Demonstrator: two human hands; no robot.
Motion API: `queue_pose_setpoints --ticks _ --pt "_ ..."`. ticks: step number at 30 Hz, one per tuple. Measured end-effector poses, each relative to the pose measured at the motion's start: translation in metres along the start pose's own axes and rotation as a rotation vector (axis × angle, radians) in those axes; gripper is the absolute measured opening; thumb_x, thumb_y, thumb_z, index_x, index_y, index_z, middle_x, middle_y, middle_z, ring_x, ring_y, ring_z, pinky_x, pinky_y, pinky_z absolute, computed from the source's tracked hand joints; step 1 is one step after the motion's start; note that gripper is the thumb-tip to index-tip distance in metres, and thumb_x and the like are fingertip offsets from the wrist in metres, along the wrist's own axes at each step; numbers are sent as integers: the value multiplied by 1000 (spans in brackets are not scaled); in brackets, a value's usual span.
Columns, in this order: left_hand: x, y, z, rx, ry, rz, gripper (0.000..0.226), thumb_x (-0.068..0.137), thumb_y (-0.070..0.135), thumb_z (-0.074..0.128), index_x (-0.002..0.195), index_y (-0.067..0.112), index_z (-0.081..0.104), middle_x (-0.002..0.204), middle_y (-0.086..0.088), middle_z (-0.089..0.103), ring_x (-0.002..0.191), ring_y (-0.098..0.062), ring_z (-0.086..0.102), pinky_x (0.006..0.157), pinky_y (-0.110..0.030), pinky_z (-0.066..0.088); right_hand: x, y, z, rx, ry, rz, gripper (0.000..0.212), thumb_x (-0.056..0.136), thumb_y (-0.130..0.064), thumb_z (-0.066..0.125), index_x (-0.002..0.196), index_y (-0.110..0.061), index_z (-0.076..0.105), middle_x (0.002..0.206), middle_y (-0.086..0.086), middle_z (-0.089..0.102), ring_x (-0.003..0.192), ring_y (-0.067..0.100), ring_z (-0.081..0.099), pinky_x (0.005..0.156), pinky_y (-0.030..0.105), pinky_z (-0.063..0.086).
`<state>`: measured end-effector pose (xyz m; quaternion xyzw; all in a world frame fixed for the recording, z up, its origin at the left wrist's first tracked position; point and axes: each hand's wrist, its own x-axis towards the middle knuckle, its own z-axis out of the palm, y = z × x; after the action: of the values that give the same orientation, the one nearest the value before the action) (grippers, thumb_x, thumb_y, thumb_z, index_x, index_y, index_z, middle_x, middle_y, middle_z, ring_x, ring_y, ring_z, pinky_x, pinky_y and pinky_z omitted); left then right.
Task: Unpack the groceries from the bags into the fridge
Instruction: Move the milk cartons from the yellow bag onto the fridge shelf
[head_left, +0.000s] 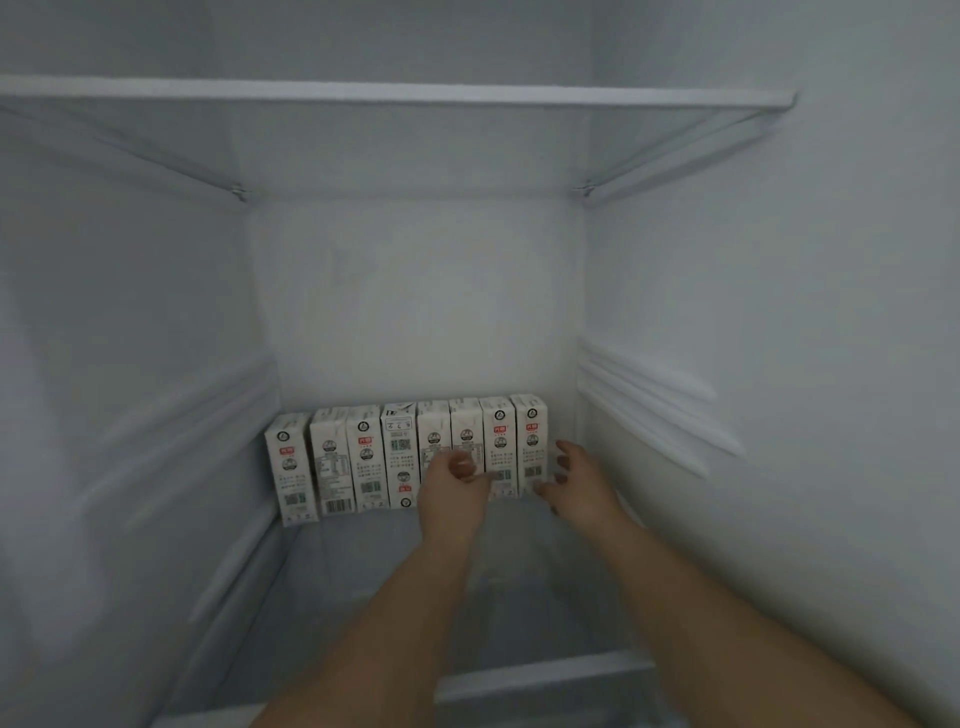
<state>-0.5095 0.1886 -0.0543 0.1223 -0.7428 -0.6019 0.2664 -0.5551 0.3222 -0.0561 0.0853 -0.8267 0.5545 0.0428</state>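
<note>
The fridge fills the view, a smooth white cavity with ribbed shelf rails moulded into both side walls. A clear glass shelf with a white front edge spans the top; a lower glass shelf carries the groceries. At its back, against the rear wall, eight small rectangular milk cartons of white printed card stand upright in a touching row, the leftmost tilted slightly. Both bare forearms reach in from below. The left hand is in front of the fifth and sixth cartons, fingers curled, though whether it grips one cannot be told. The right hand has spread, relaxed fingers touching the rightmost carton
</note>
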Motion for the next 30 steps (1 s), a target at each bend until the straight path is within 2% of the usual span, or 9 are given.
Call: queue_pose_setpoints --ticks 3,7,12,18,21,23,25,27,30 --pt "-16 11 -20 93 -95 55 36 80 11 72 113 11 58 103 1 59 87 -10 58 77 -20 42 -13 -2 -4 43 -14 7 77 84 -8 67 147 -15 24 146 13 38 123 24 48 98 43 46" --pt "-37 17 -52 164 -144 45 34 82 16 71 113 17 57 103 6 58 94 -11 58 78 -22 44 -33 -10 -3 109 14 -31 61 83 -3 67 137 -10 40 126 9 54 101 16 53 80 32 50" --pt "-77 22 -88 153 -169 56 27 81 14 72 99 22 54 107 1 59 95 -13 57 84 -27 47 -95 -26 -2 115 87 -104 51 82 -6 69 128 -9 51 120 8 59 101 19 58 93 37 49" --pt "-144 42 -132 128 -322 143 32 82 12 71 112 13 59 108 0 62 92 -12 59 83 -26 49 -201 -47 -11 108 188 -189 45 82 -3 67 125 -13 54 101 -7 57 91 9 56 81 18 43" --pt "-184 42 -149 111 -411 159 33 83 9 69 115 10 60 104 1 60 88 -11 57 74 -19 48 -262 -44 -4 8 245 -184 46 80 -5 69 124 -11 56 100 -6 58 91 10 59 78 10 45" --pt "-211 34 -155 120 -469 149 33 82 8 69 114 7 60 100 0 60 85 -11 57 72 -16 47 -302 -32 1 -22 263 -149 48 78 -4 72 123 -7 56 106 1 60 97 20 63 92 24 50" --pt "-240 21 -158 99 -534 133 30 81 5 69 110 5 61 97 -2 61 81 -12 57 73 -19 48 -344 -19 3 -43 256 -98 49 77 -5 73 123 -7 56 113 6 63 103 23 64 97 37 48" --pt "-270 7 -161 91 -614 130 27 80 5 71 106 9 62 94 -1 62 79 -11 58 74 -21 50 -383 -6 4 -44 271 -37 48 78 -7 73 123 -9 56 113 5 63 102 19 64 97 33 47" --pt "-317 -12 -163 83 -748 109 27 78 10 74 102 16 62 90 6 63 71 -2 58 66 -11 47 -441 17 5 -27 293 46 47 78 -15 75 121 -12 57 108 -2 61 99 14 64 92 26 49"
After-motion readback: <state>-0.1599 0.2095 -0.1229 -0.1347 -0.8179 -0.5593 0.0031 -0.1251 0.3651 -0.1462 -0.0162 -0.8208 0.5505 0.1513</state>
